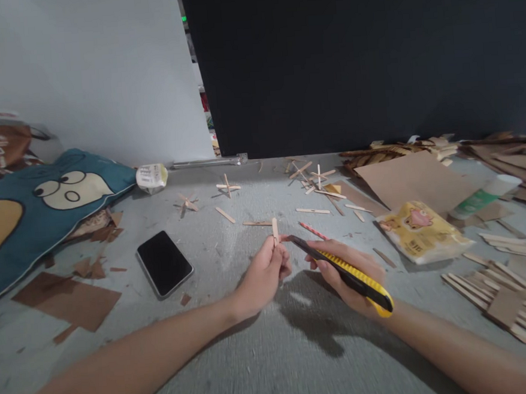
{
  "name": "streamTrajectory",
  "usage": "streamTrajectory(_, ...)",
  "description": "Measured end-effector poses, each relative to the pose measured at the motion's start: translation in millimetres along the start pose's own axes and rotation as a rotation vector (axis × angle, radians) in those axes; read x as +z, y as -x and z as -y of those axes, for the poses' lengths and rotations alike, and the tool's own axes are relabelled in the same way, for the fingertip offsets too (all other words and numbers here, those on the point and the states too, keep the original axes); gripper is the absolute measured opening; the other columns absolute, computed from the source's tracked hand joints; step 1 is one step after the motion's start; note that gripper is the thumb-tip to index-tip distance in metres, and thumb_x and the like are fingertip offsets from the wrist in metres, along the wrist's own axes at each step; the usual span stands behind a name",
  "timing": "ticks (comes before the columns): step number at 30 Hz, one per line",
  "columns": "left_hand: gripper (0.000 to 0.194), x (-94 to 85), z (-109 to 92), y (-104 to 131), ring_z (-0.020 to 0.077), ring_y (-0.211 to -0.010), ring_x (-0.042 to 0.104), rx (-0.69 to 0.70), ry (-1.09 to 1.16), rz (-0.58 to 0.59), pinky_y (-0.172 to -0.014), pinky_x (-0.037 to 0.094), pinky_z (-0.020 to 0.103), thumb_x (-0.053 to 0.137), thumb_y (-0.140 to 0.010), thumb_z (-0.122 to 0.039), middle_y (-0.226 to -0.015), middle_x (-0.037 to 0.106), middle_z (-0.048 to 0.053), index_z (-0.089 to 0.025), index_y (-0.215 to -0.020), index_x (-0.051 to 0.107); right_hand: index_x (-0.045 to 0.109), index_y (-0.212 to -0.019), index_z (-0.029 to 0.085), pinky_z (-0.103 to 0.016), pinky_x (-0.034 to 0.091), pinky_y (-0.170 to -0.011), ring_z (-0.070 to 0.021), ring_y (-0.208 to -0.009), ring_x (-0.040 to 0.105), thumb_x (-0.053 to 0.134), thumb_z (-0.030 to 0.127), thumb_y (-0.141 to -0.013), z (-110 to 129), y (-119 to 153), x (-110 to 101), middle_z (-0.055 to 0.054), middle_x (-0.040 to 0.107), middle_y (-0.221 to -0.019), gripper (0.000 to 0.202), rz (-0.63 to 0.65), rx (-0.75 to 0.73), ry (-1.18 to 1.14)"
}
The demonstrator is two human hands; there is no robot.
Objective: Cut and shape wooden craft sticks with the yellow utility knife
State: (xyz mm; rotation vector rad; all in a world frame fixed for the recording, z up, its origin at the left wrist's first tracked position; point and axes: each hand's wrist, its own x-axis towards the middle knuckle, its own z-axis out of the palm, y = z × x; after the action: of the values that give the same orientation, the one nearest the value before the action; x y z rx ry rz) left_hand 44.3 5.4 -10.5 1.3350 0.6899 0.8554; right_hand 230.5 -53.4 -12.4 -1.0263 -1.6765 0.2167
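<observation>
My left hand (262, 275) is closed round a short wooden craft stick (275, 229), whose top end points up out of the fingers. My right hand (349, 275) grips a yellow and black utility knife (353, 273), its front end tilted toward the stick and close to my left fingertips. Whether the blade touches the wood I cannot tell. Behind the hands lie a loose craft stick (257, 224) and a red striped stick (313, 230). Small crossed-stick pieces stand farther back, one (228, 186) in the middle and another (319, 177) to its right.
A phone (164, 263) lies left, near brown cardboard scraps (67, 299) and a blue cartoon cushion (77, 186). On the right are a yellow tissue pack (423, 231), a green and white glue bottle (486, 196) and a pile of craft sticks (504, 294). A black panel (361, 58) stands behind.
</observation>
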Motion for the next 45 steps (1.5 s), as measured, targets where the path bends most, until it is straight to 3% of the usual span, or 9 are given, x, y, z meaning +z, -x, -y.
streamTrajectory(7,0.047,-0.1,-0.7,2.0,0.0113,-0.061,0.041,0.004,-0.034,0.069,-0.061,0.034,0.029,0.045,-0.103,-0.066,-0.079,0.046,-0.005,-0.021,-0.113,0.050,0.070,-0.123,0.028,-0.032,0.068,-0.078,-0.0185,-0.075,0.080,0.063,0.025,-0.100,-5.3,4.8,3.7,-0.004,0.083,-0.096,0.025,0.026,0.010,0.036)
streamTrajectory(14,0.047,-1.0,0.8,3.4,0.0115,-0.062,0.042,0.003,-0.105,0.079,-0.061,0.035,0.029,0.040,-0.105,-0.066,-0.076,0.044,-0.004,-0.023,-0.089,0.043,0.069,-0.122,0.025,-0.027,0.067,-0.074,-0.0162,-0.073,0.080,0.062,0.022,-0.099,0.6,0.2,4.2,-0.003,0.083,-0.096,0.024,0.047,-0.004,0.057)
streamTrajectory(26,0.040,1.2,2.3,4.1,0.0110,-0.063,0.042,0.005,-0.136,0.069,-0.059,0.036,0.026,0.039,-0.106,-0.062,-0.081,0.047,-0.004,-0.023,-0.098,0.044,0.070,-0.121,0.027,-0.032,0.069,-0.073,-0.0187,-0.071,0.080,0.060,0.025,-0.100,-1.5,0.6,5.2,-0.005,0.083,-0.096,0.023,0.058,-0.009,0.080)
streamTrajectory(34,0.031,-2.6,8.6,5.0,0.0128,-0.066,0.046,0.057,-0.334,0.041,-0.063,0.043,0.028,0.036,-0.109,-0.052,-0.079,0.048,-0.003,-0.024,-0.093,0.038,0.068,-0.122,0.025,-0.030,0.068,-0.071,-0.0193,-0.074,0.081,0.060,0.020,-0.098,7.6,2.8,10.9,-0.006,0.082,-0.097,0.025,0.058,-0.031,0.084)
streamTrajectory(45,0.039,-0.1,5.6,4.3,0.0115,-0.063,0.043,0.014,-0.208,0.096,-0.060,0.040,0.027,0.035,-0.107,-0.060,-0.079,0.047,-0.004,-0.024,-0.092,0.039,0.070,-0.118,0.025,-0.030,0.067,-0.069,-0.0192,-0.073,0.080,0.064,0.026,-0.098,2.1,6.8,11.1,-0.005,0.083,-0.094,0.021,0.033,0.128,-0.020)
